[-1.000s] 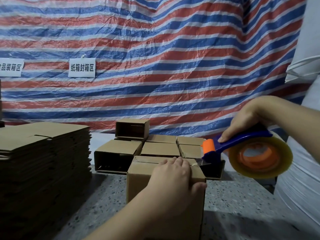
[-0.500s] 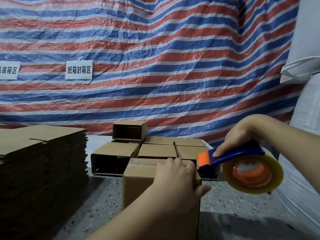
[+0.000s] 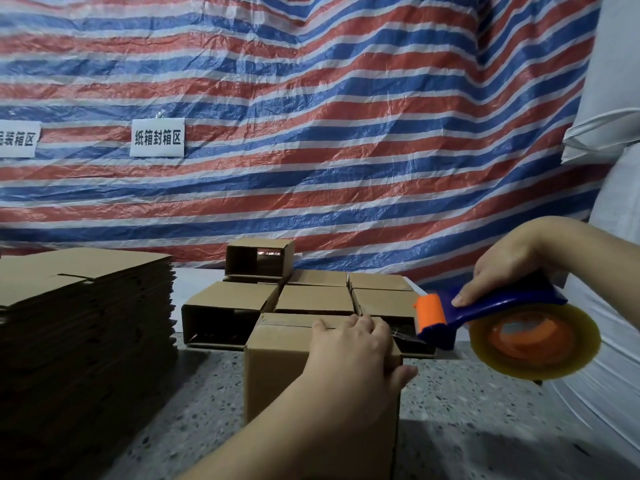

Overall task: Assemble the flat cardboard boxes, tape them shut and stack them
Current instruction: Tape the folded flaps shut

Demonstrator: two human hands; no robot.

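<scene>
Near the front edge of the speckled tabletop (image 3: 467, 393), had the upright cardboard box (image 3: 277, 368) pinned under the left hand (image 3: 349, 358), fingers curled over its top, thumb down the right side; gripped the blue tape dispenser (image 3: 498, 306) in the right hand (image 3: 509, 265), just off the box's right top corner; kept flat cardboard (image 3: 79, 306) stacked along the left edge; left assembled boxes (image 3: 311, 299) clustered behind.
</scene>
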